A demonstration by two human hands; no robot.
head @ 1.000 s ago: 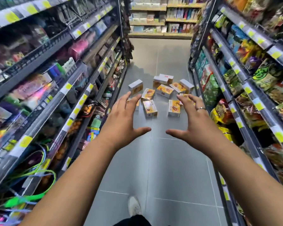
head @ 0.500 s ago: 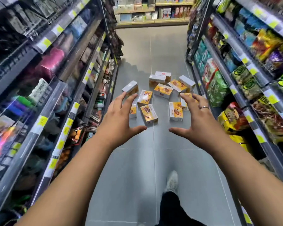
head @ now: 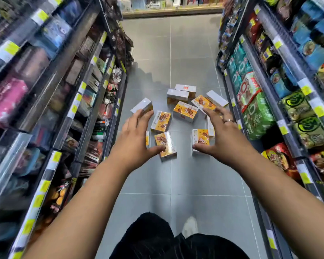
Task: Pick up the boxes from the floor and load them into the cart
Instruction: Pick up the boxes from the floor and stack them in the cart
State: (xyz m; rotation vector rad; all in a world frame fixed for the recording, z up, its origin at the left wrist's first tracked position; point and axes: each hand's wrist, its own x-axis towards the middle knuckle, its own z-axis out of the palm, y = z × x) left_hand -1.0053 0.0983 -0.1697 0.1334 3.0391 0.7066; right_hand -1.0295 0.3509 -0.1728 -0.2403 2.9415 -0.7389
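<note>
Several yellow-and-white boxes lie scattered on the grey tiled floor [head: 185, 174] of a shop aisle. One box [head: 166, 144] lies nearest, between my hands, and another [head: 201, 138] lies just right of it. More boxes [head: 185, 111] spread out behind them. My left hand [head: 135, 137] reaches forward with fingers spread, holding nothing, above the left side of the pile. My right hand [head: 223, 135], with a ring, is spread the same way over the right side. Both hands are above the boxes and not gripping any. No cart is in view.
Stocked shelves line the aisle: a left shelf [head: 51, 113] with small packaged goods and a right shelf [head: 281, 101] with snack bags. My dark trousers [head: 157, 238] and a white shoe [head: 190, 226] show at the bottom. Another shelf [head: 168, 8] closes the far end.
I have stepped closer to the boxes and my view has tilted down. Both spread hands have moved forward and now overlap the nearest boxes.
</note>
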